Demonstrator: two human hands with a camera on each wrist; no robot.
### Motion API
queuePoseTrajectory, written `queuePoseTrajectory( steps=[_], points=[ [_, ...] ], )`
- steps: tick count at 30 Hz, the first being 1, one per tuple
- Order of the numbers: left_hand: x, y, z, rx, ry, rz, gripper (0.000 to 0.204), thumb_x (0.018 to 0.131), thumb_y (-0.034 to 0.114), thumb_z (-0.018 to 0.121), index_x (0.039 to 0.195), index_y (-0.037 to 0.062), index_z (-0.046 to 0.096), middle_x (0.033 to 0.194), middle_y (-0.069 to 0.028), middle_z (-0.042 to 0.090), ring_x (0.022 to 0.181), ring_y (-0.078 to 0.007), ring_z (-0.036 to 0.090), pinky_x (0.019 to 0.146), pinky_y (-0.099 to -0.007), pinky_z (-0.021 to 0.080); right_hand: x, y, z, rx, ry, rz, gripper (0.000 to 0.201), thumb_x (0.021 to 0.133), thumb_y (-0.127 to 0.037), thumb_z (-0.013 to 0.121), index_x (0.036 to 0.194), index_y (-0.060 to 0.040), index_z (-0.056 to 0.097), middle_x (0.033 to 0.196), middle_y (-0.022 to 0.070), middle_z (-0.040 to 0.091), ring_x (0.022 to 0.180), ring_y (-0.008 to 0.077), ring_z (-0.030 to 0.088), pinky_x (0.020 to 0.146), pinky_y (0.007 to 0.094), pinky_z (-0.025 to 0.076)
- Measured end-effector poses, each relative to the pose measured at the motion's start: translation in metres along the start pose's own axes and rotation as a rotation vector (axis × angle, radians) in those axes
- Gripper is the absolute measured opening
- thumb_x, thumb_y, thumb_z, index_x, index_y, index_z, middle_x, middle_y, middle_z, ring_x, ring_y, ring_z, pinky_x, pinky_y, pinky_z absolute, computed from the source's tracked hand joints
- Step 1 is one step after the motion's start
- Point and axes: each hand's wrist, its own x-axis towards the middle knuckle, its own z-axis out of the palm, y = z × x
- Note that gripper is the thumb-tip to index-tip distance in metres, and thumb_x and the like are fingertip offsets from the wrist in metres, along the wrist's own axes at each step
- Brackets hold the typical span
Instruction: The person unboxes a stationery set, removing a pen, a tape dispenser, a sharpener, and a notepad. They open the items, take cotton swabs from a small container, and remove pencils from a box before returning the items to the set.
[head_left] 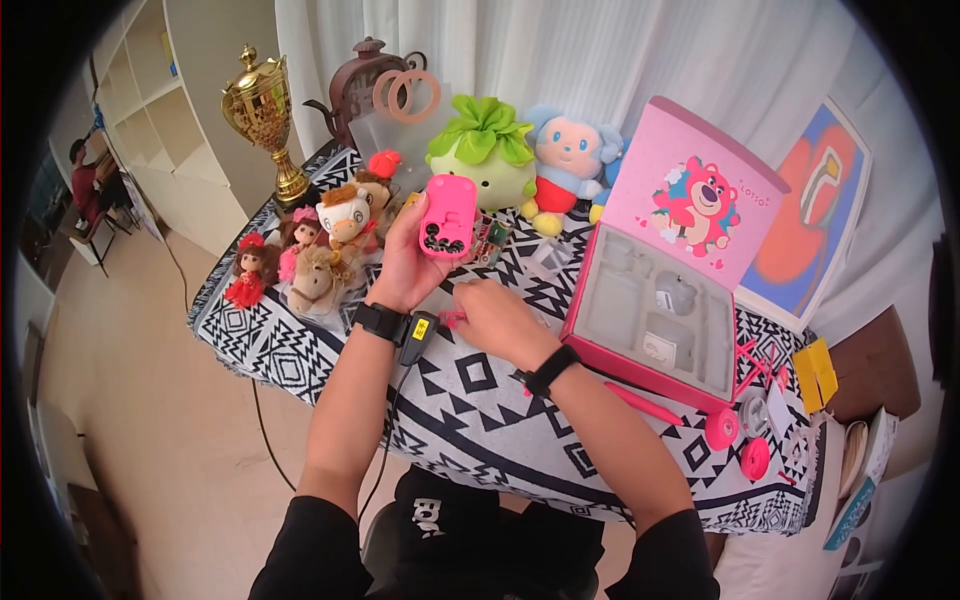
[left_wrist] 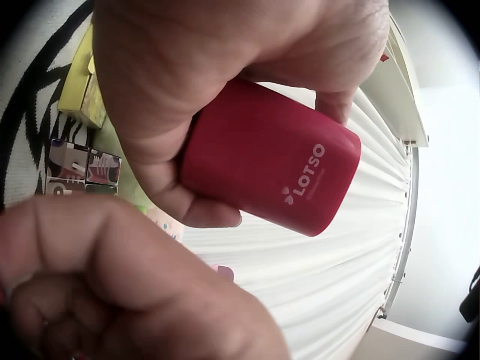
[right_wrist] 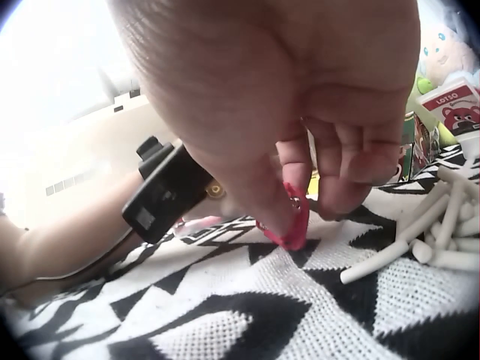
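Observation:
A pink case (head_left: 449, 205) with several black-and-silver round pieces at its lower end is held up in the left hand (head_left: 408, 262). In the left wrist view the red back of the case (left_wrist: 277, 161) shows the word LOTSO, with the left hand's (left_wrist: 225, 82) fingers and thumb round its sides. Just below and right of it, the right hand (head_left: 498, 318) pinches a small pink piece (head_left: 453, 318) low over the patterned cloth. The right wrist view shows this pink piece (right_wrist: 295, 225) between thumb and finger of the right hand (right_wrist: 300, 105).
An open pink box (head_left: 655, 300) with a grey tray stands at the right, pink parts beside it. Dolls and plush toys (head_left: 480, 165) line the back, with a gold trophy (head_left: 262, 120) at the left. White sticks (right_wrist: 442, 225) lie on the cloth near the right hand.

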Motion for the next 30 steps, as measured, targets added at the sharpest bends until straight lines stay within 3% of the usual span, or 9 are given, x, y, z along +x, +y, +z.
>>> queuePoseTrajectory(
  steps=[3,5,8,10,13,14,23,26,30],
  points=[
    [-0.001,-0.004,0.0,0.047,-0.01,-0.018,0.059,0.106,0.05,0.052,0.146,0.0063,0.051,0.132,-0.0187,0.065,0.104,-0.0262,0.069,0.088,-0.0432,0.058,-0.021,-0.004,-0.037,0.19,-0.046,-0.017,0.016,0.079,-0.007,0.073,0.091,0.0,0.067,0.088,0.0182,0.071,0.083,0.0385,0.071,0.07,0.0463,0.056],
    [-0.009,-0.008,0.017,0.13,0.008,-0.017,0.059,0.106,0.044,0.056,0.15,0.0064,0.046,0.137,-0.0166,0.062,0.117,-0.0264,0.067,0.098,-0.0457,0.057,-0.051,-0.007,-0.07,0.481,-0.012,0.067,0.013,0.08,-0.006,0.072,0.089,-0.0012,0.064,0.081,0.0118,0.07,0.077,0.03,0.071,0.063,0.0416,0.053],
    [-0.02,-0.024,0.046,0.331,-0.185,0.018,0.068,0.098,0.032,0.071,0.153,0.0097,0.04,0.143,-0.0094,0.055,0.131,-0.0211,0.057,0.11,-0.0369,0.048,-0.101,0.002,-0.103,0.643,0.017,0.198,0.009,0.081,0.001,0.069,0.089,0.0005,0.064,0.085,0.0097,0.071,0.078,0.0204,0.071,0.062,0.0341,0.054],
    [-0.026,-0.038,0.059,0.597,-0.267,0.069,0.073,0.091,0.021,0.078,0.152,0.0095,0.04,0.139,-0.0065,0.054,0.129,-0.0165,0.054,0.111,-0.0331,0.043,-0.131,0.013,-0.111,0.795,0.238,0.114,0.013,0.081,0.01,0.066,0.092,0.0025,0.067,0.093,0.0095,0.072,0.086,0.0158,0.072,0.069,0.0296,0.059],
    [-0.044,-0.058,0.081,0.85,-0.37,0.159,0.086,0.081,0.018,0.088,0.151,0.0067,0.04,0.141,-0.0073,0.05,0.132,-0.0172,0.05,0.114,-0.0332,0.039,-0.164,0.026,-0.113,0.767,0.372,0.065,0.019,0.081,0.015,0.065,0.095,0.0043,0.069,0.102,0.0133,0.071,0.094,0.0195,0.073,0.082,0.0297,0.062],
    [-0.047,-0.065,0.084,0.825,-0.391,0.131,0.089,0.079,0.017,0.089,0.151,0.0057,0.039,0.14,-0.0077,0.049,0.132,-0.0178,0.05,0.113,-0.0334,0.039,-0.171,0.027,-0.11,0.934,0.404,0.102,0.018,0.08,0.015,0.067,0.094,0.0044,0.071,0.107,0.0142,0.071,0.098,0.0207,0.072,0.09,0.0307,0.061],
    [-0.05,-0.077,0.09,0.813,-0.38,0.015,0.087,0.082,0.022,0.086,0.152,0.0058,0.038,0.141,-0.0088,0.049,0.13,-0.0181,0.051,0.113,-0.0344,0.04,-0.185,0.032,-0.098,0.865,0.44,-0.098,0.026,0.081,0.014,0.074,0.104,0.0025,0.073,0.116,0.0145,0.068,0.104,0.0206,0.07,0.088,0.0294,0.059],
    [-0.051,-0.077,0.09,0.785,-0.39,-0.043,0.084,0.085,0.023,0.083,0.152,0.0059,0.037,0.14,-0.009,0.05,0.13,-0.0177,0.052,0.113,-0.0342,0.04,-0.18,0.016,-0.091,1.006,0.544,0.05,0.03,0.083,0.013,0.076,0.11,0.0021,0.071,0.117,0.0137,0.068,0.102,0.0189,0.071,0.088,0.0295,0.059],
    [-0.05,-0.078,0.085,0.785,-0.388,-0.052,0.084,0.088,0.033,0.082,0.153,0.0061,0.036,0.139,-0.0087,0.051,0.13,-0.0175,0.052,0.113,-0.0341,0.04,-0.172,0.009,-0.084,1.069,0.618,0.078,0.035,0.083,0.012,0.077,0.115,0.0021,0.07,0.116,0.0128,0.069,0.1,0.0178,0.071,0.089,0.0295,0.059]
  ],
)
